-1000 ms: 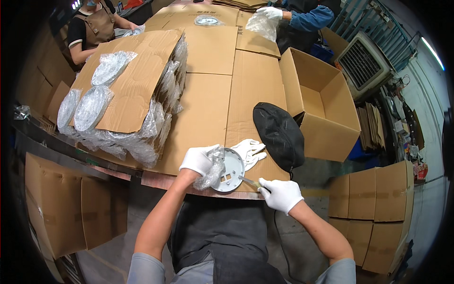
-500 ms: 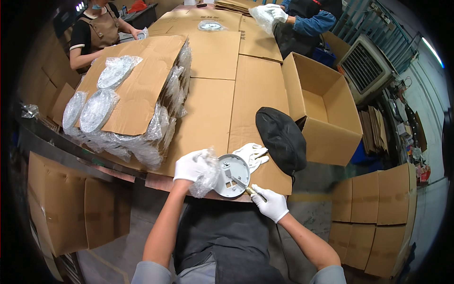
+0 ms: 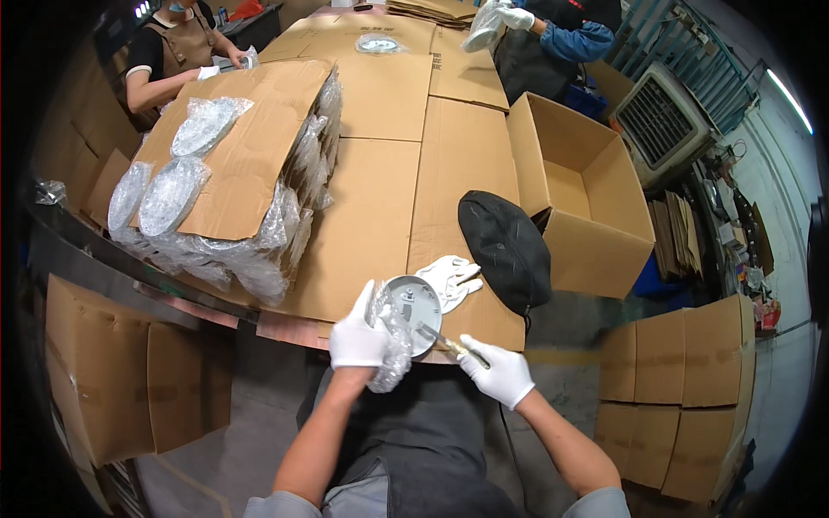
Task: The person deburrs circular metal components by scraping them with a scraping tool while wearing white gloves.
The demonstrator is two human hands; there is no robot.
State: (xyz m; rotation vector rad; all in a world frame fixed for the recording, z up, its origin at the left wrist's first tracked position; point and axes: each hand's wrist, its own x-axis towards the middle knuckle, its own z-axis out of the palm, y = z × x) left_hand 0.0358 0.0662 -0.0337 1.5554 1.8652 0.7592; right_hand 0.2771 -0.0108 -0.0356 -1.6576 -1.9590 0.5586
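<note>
At the table's near edge lies a round grey plate (image 3: pixel 421 302), dish-shaped with a raised rim and small cutouts. My left hand (image 3: pixel 358 338), in a white glove, is closed on bubble wrap (image 3: pixel 395 347) that covers the plate's left side. My right hand (image 3: pixel 501 373), gloved too, grips the handle of a putty knife (image 3: pixel 449 343). Its flat blade reaches over the inside of the plate; whether it touches I cannot tell. Just beyond the plate rests a spare pair of white gloves (image 3: pixel 451 281), beside a black cloth bundle (image 3: pixel 505 250).
A cardboard stack (image 3: pixel 250 138) with bubble-wrapped round plates stands on the left. An open carton (image 3: pixel 596 250) is on the right. Another wrapped plate (image 3: pixel 380 43) lies farther back. One person (image 3: pixel 177 52) works at far left, another (image 3: pixel 561 43) at far right holding a wrapped item.
My left hand has moved right and turned, drawing the bubble wrap over the plate's left edge. The knife stays in my right hand. At far right, the person's wrapped item has shifted.
</note>
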